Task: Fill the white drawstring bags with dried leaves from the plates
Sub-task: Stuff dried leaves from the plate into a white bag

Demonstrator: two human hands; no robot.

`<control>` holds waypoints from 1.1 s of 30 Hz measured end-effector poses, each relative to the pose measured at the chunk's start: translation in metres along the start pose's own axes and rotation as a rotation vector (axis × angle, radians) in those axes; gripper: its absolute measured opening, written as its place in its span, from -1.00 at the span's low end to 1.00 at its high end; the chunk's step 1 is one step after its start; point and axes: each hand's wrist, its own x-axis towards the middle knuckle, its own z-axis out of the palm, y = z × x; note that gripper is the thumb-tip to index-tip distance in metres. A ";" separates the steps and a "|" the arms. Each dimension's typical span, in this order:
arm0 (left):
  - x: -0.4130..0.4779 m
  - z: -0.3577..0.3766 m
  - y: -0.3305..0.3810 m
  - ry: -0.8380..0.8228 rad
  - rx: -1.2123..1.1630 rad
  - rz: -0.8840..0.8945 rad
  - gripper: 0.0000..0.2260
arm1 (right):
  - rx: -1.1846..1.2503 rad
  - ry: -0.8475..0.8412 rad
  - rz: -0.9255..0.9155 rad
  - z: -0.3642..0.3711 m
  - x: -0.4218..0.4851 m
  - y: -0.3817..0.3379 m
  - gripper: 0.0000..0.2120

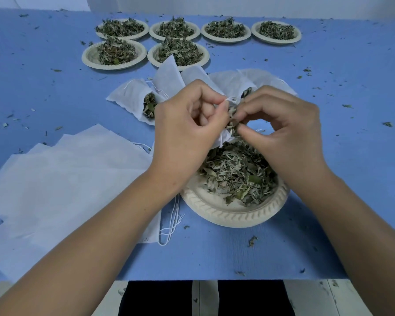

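My left hand grips the mouth of a white drawstring bag above a cream plate of dried leaves. My right hand pinches a tuft of leaves at the bag's opening. Most of that bag is hidden behind my fingers. Filled bags lie just beyond my hands, leaves showing at their mouths. A stack of flat empty bags rests under my left forearm, strings trailing beside the plate.
Several more plates heaped with dried leaves stand in two rows at the back of the blue table. Leaf crumbs are scattered over the surface. The table's near edge runs just below my forearms.
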 end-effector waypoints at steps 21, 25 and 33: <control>0.003 -0.004 0.004 0.105 -0.036 -0.051 -0.86 | -0.144 0.060 -0.088 -0.014 -0.002 0.002 -0.66; 0.003 -0.004 0.005 0.114 -0.039 -0.070 -0.85 | -0.138 0.059 -0.192 -0.011 -0.003 0.000 -0.66; 0.000 -0.002 0.007 0.028 -0.080 -0.049 -0.89 | -0.322 -0.280 -0.042 0.007 -0.006 0.000 -0.56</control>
